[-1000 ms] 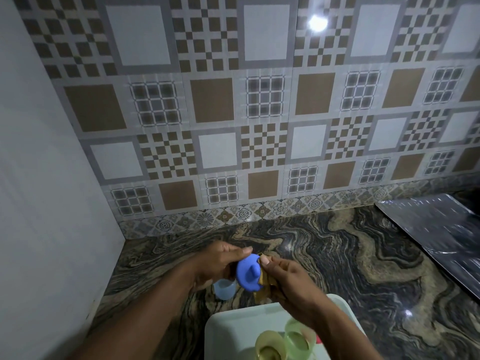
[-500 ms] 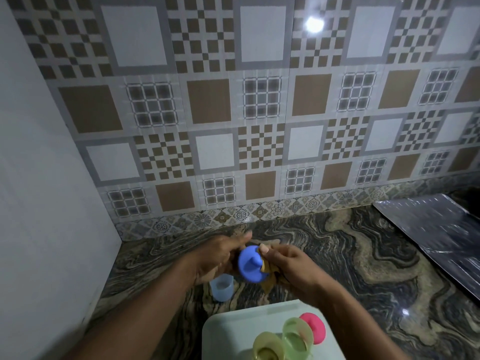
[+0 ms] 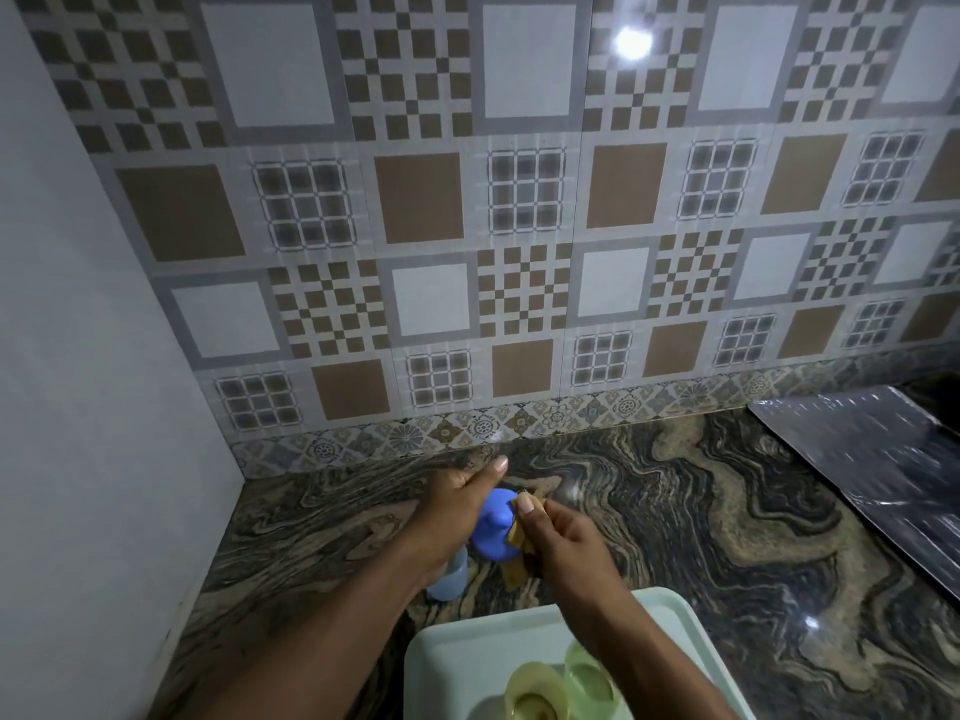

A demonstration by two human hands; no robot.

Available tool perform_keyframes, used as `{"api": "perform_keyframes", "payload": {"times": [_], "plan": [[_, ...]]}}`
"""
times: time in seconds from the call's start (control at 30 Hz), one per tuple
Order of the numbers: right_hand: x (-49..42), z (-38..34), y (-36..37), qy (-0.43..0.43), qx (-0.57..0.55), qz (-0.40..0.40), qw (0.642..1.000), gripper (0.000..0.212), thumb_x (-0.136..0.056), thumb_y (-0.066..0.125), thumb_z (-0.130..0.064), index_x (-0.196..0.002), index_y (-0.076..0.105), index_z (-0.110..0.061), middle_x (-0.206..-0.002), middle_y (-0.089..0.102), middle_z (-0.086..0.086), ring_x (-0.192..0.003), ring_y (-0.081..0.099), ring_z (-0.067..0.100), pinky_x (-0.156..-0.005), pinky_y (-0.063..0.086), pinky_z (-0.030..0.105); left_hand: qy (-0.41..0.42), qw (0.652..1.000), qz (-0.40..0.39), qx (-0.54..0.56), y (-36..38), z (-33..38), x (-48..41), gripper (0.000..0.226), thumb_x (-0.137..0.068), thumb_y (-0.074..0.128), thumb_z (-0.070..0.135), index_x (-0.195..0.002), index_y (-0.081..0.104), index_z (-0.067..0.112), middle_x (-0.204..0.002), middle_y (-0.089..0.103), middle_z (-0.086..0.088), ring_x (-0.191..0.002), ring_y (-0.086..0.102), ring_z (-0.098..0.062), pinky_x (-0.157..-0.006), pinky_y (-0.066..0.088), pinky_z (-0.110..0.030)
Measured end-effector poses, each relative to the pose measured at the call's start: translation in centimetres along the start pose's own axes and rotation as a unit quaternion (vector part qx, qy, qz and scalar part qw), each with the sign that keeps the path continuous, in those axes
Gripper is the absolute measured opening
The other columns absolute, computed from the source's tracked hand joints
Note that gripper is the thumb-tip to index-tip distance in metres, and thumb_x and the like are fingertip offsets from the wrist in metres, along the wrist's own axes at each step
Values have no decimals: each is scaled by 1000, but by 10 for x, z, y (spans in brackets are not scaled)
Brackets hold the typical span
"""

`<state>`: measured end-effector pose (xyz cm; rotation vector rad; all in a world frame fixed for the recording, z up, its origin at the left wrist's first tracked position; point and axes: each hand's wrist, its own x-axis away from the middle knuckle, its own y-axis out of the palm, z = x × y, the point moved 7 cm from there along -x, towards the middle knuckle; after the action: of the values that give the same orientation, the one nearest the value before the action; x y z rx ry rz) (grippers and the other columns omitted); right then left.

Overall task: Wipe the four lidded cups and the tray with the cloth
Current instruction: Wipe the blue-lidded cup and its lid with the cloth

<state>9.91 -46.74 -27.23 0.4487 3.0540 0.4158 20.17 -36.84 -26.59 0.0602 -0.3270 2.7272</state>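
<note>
Marbled countertop (image 3: 675, 537) under pale tray (image 3: 467, 646), foil sheet (image 3: 883, 470).

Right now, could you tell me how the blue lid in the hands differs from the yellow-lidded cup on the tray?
The blue plastic spouted lid is held above the counter in the left hand; the pale yellow-lidded cup stands untouched on the pale green tray. The blue lid is getting wiped with the tan cloth in the right hand; the yellow one isn't. Both look plastic.
</note>
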Motion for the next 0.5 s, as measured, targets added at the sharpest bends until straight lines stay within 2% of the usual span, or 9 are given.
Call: {"api": "perform_keyframes", "payload": {"times": [0.07, 0.13, 0.2, 0.3, 0.4, 0.47, 0.5], "plan": [[-4, -5, -5, 55, 36, -68, 996, 33, -96, 55, -28, -88, 68, 2, -63, 61, 11, -45, 54, 14, -43, 44, 22, -77, 991, -101, 30, 6, -7, 5, 57, -90, 66, 52, -48, 42, 21, -50, 34, -6, -47, 34, -19, -55, 33, -31], [-8, -14, -7, 97, 77, -142, 982, 35, -94, 58, -29, -89, 69, 4, -70, 64, 14, -54, 56, 19, -47, 48, 24, -102, 981, -167, -13, 11, 0, 11, 57, -91, 62, 57, -49, 49, 20, -51, 37, -4, -46, 37, -19, -52, 35, -26], [-16, -20, -8, 95, 79, -171, 978, 37, -98, 54, -25, -102, 67, 10, -83, 66, 21, -62, 59, 23, -51, 50, 26, -43, 986, -137, -89, 12, 18, 9, 63, -91, 61, 57, -42, 43, 21, -47, 30, 3, -45, 31, -16, -53, 29, -29], [-17, -24, -1, 32, 30, -101, 994, 36, -102, 51, -26, -106, 69, 5, -85, 68, 27, -63, 59, 23, -52, 45, 25, 36, 996, 24, -74, 4, 31, 1, 63, -94, 62, 47, -45, 31, 22, -41, 26, 8, -42, 26, -14, -53, 24, -31], [-8, -9, -5, -37, 1, 41, 998, 35, -102, 49, -25, -98, 70, 3, -65, 64, 10, -46, 50, 7, -44, 37, 19, 35, 992, 121, -29, 3, 20, 4, 59, -97, 58, 47, -49, 37, 19, -46, 37, 1, -48, 34, -18, -56, 29, -31], [-7, 7, -11, -13, -5, 64, 998, 40, -101, 52, -28, -97, 69, 7, -63, 61, 14, -43, 47, 10, -43, 36, 19, -19, 996, 92, -4, 6, 4, 4, 56, -95, 59, 49, -52, 42, 18, -51, 40, -1, -50, 37, -18, -56, 31, -30], [-9, 9, -12, 12, 5, 37, 999, 44, -98, 55, -34, -95, 69, 8, -64, 60, 19, -44, 48, 14, -46, 38, 21, -69, 997, 37, 12, 10, -4, 3, 55, -94, 59, 54, -54, 46, 17, -53, 44, -2, -49, 40, -18, -54, 33, -27]]}}
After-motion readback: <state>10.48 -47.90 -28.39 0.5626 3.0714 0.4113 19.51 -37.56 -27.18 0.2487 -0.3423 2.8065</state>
